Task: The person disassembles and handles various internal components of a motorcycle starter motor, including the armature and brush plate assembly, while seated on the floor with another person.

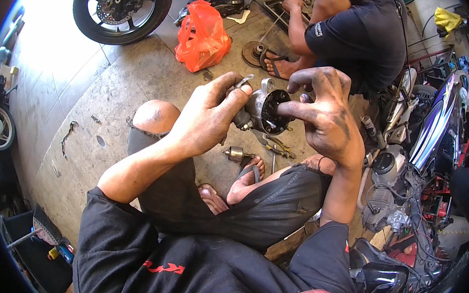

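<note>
In front of my chest, my left hand [210, 112] is closed round a cylindrical metal motor housing [267, 111] with a small lug on top. The housing's dark open end faces right. A small, shiny flat piece [245, 80] sticks out by my left thumb; its kind is unclear. My right hand [325, 112] is at the open end, fingers bent, with one digit reaching inside and another by the rim. What its fingertips touch inside is hidden. Below, a motor armature [235, 153] lies on the floor near my foot, next to pliers [281, 147] with yellow-and-black handles.
A co-worker [358, 32] squats at the back right by a tray of tools [279, 11]. An orange plastic bag [201, 36] and a motorcycle wheel [125, 14] stand at the back. Motorcycle parts [391, 178] crowd the right side. A chain-like strip [68, 138] lies left.
</note>
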Tool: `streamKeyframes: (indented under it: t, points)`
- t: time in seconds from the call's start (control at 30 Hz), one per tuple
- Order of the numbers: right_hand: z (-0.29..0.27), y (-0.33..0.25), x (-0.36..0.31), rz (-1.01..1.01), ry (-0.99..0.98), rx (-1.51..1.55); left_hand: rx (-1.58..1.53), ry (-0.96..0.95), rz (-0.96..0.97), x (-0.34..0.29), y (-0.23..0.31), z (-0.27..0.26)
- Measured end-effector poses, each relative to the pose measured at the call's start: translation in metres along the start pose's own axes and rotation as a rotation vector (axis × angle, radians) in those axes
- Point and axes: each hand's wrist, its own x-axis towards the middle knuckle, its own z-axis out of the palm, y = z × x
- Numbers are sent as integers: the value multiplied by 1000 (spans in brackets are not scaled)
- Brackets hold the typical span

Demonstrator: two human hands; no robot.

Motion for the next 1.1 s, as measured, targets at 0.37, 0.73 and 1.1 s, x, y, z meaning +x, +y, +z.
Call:
streamKeyframes:
  t: [0.37, 0.73, 1.1]
  points:
    - [1, 0, 1, -14, 11, 12, 95, 39, 283, 5, -12, 1]
    - [2, 0, 3, -54, 0, -31, 66, 18, 115, 1, -5, -2]
    - [3, 1, 3, -42, -15, -2, 54, 7, 80, 0, -3, 0]
